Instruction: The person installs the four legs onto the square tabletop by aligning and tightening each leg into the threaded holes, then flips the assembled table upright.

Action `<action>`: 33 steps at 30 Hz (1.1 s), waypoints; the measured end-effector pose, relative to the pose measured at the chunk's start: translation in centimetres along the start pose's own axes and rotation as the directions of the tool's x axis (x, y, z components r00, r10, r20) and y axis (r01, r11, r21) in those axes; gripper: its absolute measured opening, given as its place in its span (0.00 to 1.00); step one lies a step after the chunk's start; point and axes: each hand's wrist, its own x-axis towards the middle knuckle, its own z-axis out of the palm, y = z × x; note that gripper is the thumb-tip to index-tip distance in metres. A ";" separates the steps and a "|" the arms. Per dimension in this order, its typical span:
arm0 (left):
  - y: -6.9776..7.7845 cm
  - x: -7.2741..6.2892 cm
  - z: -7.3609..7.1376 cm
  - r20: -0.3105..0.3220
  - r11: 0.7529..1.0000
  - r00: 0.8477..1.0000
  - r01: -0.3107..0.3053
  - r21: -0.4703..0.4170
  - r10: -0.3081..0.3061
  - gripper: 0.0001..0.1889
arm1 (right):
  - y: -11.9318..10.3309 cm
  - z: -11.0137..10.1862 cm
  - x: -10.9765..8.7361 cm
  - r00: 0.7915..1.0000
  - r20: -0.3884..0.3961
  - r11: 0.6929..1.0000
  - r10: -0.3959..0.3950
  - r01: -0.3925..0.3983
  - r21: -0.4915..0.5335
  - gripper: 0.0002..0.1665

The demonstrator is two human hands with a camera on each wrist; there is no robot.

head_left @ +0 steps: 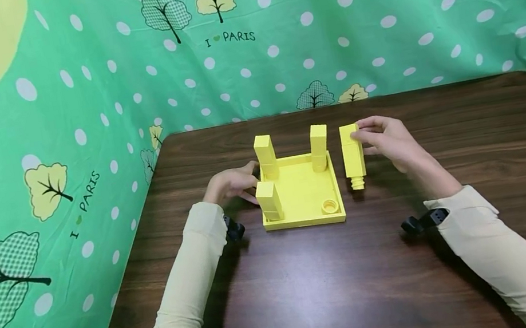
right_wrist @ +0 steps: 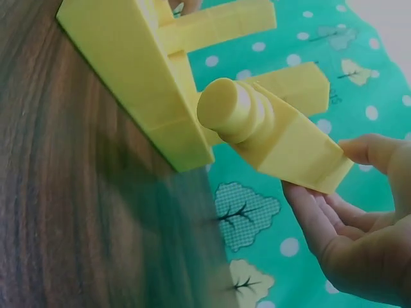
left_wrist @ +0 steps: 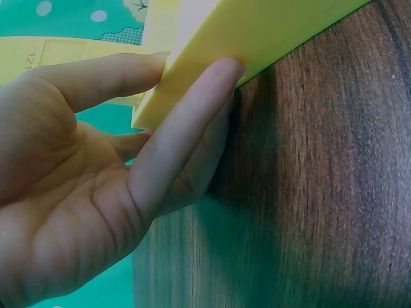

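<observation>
A yellow square base with a raised rim lies on the table, hollow side up. Square legs stand upright in three corners: far left, far right and near left. At the near right corner is a round socket. My left hand grips the base's left side, its fingers at the edge in the left wrist view. Just right of the base, my right hand pinches a fourth leg by its plain end. That leg's ringed, screw-like tip points away from the hand, apart from the base.
The dark wooden table has a rounded far right corner. Behind and to the left hangs a green cloth printed with trees and dots. Each wrist wears a small black camera, on the left and the right.
</observation>
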 end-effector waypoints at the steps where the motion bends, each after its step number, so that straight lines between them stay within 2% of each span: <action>1: 0.0 0.0 0.0 0.001 1.000 1.000 -0.001 -0.003 0.001 0.48 | -0.2 0.1 -0.1 1.000 -0.003 1.000 -0.005 0.005 0.005 0.34; 13: -0.1 0.2 -0.1 -0.003 1.000 1.000 -0.006 -0.003 0.006 0.48 | -1.3 0.8 -1.7 0.994 0.015 0.982 -0.108 0.105 0.155 0.25; 18: -0.2 0.2 -0.1 -0.006 1.000 1.000 -0.006 -0.005 0.006 0.48 | -1.3 1.3 -2.1 0.983 0.036 0.948 -0.178 0.162 0.274 0.21; 21: -0.2 0.2 0.0 -0.007 1.000 1.000 -0.009 -0.008 0.009 0.47 | -1.3 1.5 -2.4 0.973 0.059 0.931 -0.224 0.195 0.310 0.19; 27: -0.3 0.2 0.0 -0.011 1.000 1.000 -0.017 -0.001 0.017 0.46 | -1.0 2.1 -3.1 0.941 0.104 0.906 -0.321 0.273 0.323 0.18; 33: -0.2 0.0 0.0 -0.010 1.000 1.000 -0.015 -0.005 0.014 0.46 | -0.7 2.6 -3.5 0.920 0.137 0.911 -0.366 0.324 0.257 0.20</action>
